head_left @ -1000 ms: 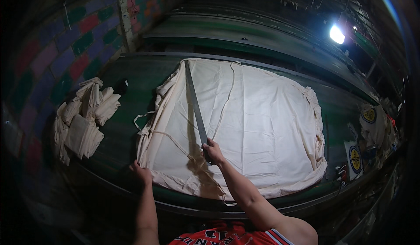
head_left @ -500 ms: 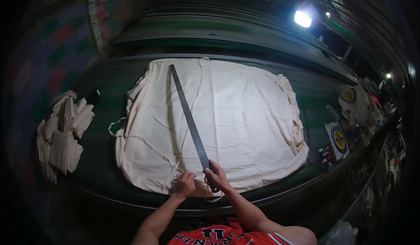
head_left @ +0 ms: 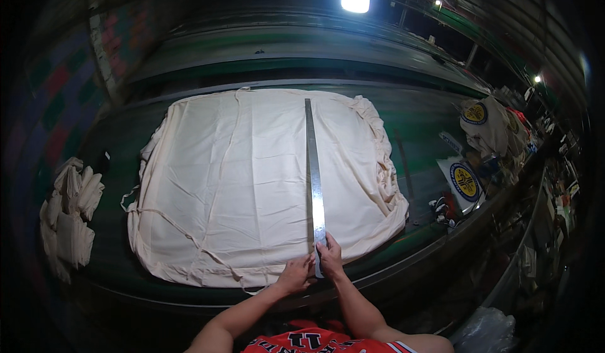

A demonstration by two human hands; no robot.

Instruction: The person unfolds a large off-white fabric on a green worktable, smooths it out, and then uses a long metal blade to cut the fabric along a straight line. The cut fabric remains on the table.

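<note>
A large pile of cream cloth (head_left: pixel 271 164) lies spread on the dark green table, with bunched edges at its sides and thin drawstring cords across it. My right hand (head_left: pixel 330 258) grips the near end of a long metal ruler (head_left: pixel 314 183), which runs away from me over the right half of the cloth and catches the light. Left of the ruler's near end, my left hand (head_left: pixel 295 275) is closed at the near edge of the cloth, fingertips pinching the fabric there; they are partly hidden.
Folded cream cloth pieces (head_left: pixel 69 221) sit at the table's left end. To the right are a white sheet with a round blue-and-yellow print (head_left: pixel 465 182), printed cloth bags (head_left: pixel 484 125) and small clutter (head_left: pixel 446 208). Another long table (head_left: pixel 283 44) stands beyond, under a bright lamp (head_left: pixel 355 1).
The ruler has swung from a leftward slant to nearly straight away from me and shifted right across the cloth. Both hands moved right along the near edge; the view also shifted.
</note>
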